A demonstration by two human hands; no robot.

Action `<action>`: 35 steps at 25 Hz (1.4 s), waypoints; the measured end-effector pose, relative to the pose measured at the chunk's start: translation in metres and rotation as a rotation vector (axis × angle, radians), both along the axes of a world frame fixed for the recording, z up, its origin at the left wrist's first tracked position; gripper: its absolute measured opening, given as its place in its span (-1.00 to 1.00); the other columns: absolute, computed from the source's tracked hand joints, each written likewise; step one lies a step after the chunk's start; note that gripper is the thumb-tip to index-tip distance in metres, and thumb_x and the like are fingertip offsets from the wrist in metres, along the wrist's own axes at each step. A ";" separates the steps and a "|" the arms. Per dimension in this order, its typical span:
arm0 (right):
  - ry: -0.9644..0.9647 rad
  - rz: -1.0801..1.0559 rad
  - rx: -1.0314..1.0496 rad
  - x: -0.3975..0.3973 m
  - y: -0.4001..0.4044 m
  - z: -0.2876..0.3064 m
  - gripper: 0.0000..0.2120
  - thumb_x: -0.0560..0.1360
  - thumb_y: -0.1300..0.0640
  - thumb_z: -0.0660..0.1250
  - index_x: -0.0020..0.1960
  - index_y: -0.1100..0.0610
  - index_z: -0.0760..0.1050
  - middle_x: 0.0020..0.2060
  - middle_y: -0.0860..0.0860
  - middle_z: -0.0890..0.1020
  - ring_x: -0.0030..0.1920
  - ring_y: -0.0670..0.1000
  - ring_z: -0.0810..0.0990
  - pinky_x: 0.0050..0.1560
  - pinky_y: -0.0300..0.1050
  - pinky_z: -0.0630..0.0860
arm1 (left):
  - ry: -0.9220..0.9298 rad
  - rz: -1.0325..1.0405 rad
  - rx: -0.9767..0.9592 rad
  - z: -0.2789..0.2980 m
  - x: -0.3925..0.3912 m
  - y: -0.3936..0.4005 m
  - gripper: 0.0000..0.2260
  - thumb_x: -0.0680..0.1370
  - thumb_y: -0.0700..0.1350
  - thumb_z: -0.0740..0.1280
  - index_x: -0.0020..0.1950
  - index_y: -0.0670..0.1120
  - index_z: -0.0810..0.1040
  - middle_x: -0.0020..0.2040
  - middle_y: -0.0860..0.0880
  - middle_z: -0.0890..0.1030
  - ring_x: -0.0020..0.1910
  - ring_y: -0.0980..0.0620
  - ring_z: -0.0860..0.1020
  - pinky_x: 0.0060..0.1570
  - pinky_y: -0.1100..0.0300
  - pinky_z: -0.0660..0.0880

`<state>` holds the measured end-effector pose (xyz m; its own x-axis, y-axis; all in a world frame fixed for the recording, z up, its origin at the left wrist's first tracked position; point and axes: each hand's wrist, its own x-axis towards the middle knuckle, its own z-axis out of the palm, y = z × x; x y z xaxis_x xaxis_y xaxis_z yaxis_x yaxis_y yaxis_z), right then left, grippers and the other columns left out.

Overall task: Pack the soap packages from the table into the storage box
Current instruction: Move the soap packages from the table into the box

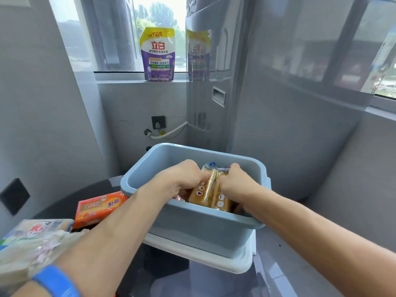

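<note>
A light blue storage box (pixel 150 166) stands at the edge of a dark round table (pixel 70 200). Inside it, yellow-brown soap packages (pixel 205 189) in clear wrap stand on edge. My left hand (pixel 182 176) grips them from the left and my right hand (pixel 235 181) from the right, both down inside the box. An orange soap package (pixel 98 207) lies on the table left of the box. Pale soap packages in clear wrap (pixel 36 234) lie at the near left, partly behind my left forearm.
A white lid (pixel 199 251) lies under the box. A purple detergent pouch (pixel 157 54) stands on the window sill. A tall grey appliance (pixel 267 82) rises right behind the box. A wall socket and a white hose (pixel 167 132) sit low on the back wall.
</note>
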<state>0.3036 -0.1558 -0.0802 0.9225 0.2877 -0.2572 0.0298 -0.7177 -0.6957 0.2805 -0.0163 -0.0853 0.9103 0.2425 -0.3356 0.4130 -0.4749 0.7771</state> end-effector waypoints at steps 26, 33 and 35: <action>0.000 0.132 -0.234 0.014 0.004 -0.014 -0.43 0.53 -0.11 0.28 0.40 0.17 0.24 0.17 0.09 0.53 0.03 0.08 0.46 -0.05 -0.06 0.36 | 0.219 -0.463 0.549 -0.001 -0.013 0.000 -0.64 0.30 0.03 0.22 0.00 -0.02 0.66 0.05 -0.01 0.67 0.01 -0.08 0.62 0.11 -0.02 0.55; -0.016 0.232 -0.335 0.007 0.004 -0.013 -0.54 0.48 0.09 0.33 0.32 0.12 0.30 -0.07 0.02 0.50 -0.07 0.12 0.58 -0.11 -0.02 0.57 | 0.077 -0.360 0.520 -0.005 -0.013 0.008 -0.85 0.34 -0.10 0.25 -0.24 -0.01 0.61 -0.25 0.00 0.63 -0.25 -0.04 0.57 -0.28 0.15 0.46; -0.078 0.254 -0.415 0.006 0.003 -0.014 -0.79 0.47 0.16 0.28 0.09 0.16 0.41 -0.17 0.03 0.50 -0.16 0.10 0.55 -0.28 -0.11 0.50 | 0.097 -0.409 0.552 -0.004 -0.013 0.007 -0.70 0.31 -0.08 0.30 0.01 0.06 0.65 -0.07 0.02 0.66 -0.12 -0.04 0.60 -0.11 0.09 0.55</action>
<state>0.3097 -0.1524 -0.0946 0.8574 0.3946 -0.3304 0.2810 -0.8968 -0.3417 0.2677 -0.0092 -0.0891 0.9372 0.0452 -0.3459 0.1720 -0.9226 0.3454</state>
